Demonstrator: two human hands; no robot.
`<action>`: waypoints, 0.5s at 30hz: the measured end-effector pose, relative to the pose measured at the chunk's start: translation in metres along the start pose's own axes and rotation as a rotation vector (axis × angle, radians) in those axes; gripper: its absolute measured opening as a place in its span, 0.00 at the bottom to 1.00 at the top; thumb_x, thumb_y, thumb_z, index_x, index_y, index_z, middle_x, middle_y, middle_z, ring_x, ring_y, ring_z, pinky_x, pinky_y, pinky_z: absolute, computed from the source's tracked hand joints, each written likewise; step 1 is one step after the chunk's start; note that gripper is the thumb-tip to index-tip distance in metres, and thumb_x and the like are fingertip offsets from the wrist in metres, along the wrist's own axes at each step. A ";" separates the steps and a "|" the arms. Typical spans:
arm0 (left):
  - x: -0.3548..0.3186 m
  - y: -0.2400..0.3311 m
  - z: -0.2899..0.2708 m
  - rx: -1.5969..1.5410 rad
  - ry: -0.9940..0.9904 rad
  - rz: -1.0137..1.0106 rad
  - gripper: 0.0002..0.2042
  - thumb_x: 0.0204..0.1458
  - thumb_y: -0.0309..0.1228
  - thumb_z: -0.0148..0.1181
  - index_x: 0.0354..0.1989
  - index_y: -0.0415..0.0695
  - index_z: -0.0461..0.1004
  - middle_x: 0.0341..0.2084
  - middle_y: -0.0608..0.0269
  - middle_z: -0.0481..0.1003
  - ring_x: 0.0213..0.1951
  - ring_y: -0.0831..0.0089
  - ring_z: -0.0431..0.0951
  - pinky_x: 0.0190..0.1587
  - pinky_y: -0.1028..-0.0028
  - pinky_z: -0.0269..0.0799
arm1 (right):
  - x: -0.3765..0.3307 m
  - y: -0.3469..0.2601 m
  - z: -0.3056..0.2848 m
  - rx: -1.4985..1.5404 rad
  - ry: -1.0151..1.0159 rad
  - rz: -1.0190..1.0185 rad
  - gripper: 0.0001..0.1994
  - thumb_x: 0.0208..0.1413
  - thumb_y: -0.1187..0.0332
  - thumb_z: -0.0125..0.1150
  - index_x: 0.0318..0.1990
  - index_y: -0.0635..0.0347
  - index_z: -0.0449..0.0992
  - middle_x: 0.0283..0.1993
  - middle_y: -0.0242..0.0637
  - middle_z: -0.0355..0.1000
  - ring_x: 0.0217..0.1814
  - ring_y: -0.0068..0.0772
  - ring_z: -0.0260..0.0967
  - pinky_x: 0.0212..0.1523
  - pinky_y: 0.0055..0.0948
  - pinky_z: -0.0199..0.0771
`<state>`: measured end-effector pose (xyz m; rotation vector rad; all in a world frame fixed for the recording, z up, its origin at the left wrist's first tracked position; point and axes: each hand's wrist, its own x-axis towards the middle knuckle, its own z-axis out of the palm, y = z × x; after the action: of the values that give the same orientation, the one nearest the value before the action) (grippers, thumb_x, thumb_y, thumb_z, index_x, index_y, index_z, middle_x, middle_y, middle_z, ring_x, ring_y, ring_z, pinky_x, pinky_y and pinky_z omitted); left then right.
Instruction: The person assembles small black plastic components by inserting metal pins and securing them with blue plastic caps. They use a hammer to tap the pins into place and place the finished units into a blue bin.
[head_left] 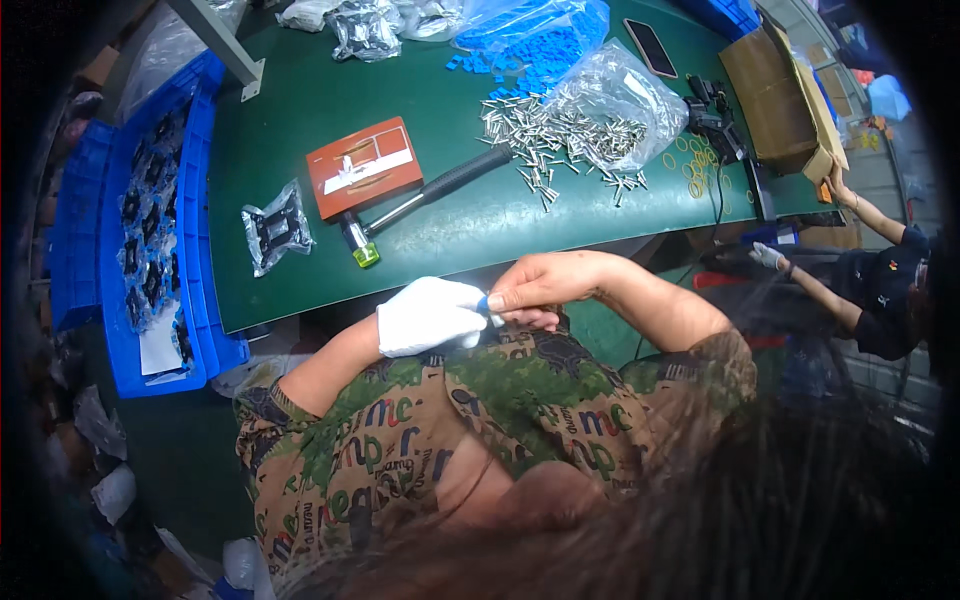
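Holding a small blue part just in front of the chest, near the edge of the green table. Left hand, wearing a white glove, curling loosely around it. Right hand, bare, pinching the blue part with thumb and fingers pressed together. Lying on the table behind: a hammer, an orange block, scattered metal pins, a bag of blue pieces.
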<state>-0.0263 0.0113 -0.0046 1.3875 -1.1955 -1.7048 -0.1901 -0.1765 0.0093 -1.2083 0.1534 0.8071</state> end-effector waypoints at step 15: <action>-0.055 0.014 -0.107 -0.110 0.951 0.402 0.17 0.63 0.27 0.56 0.58 0.34 0.73 0.42 0.59 0.80 0.43 0.76 0.79 0.50 0.75 0.75 | 0.054 -0.033 -0.023 -1.677 1.075 -0.660 0.17 0.56 0.62 0.64 0.52 0.57 0.75 0.52 0.35 0.73 0.59 0.42 0.67 0.65 0.50 0.61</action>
<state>0.0896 0.0276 0.0267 1.4815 -0.7283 -0.6541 -0.1236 -0.1753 -0.0012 -2.9510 -0.1216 -0.6551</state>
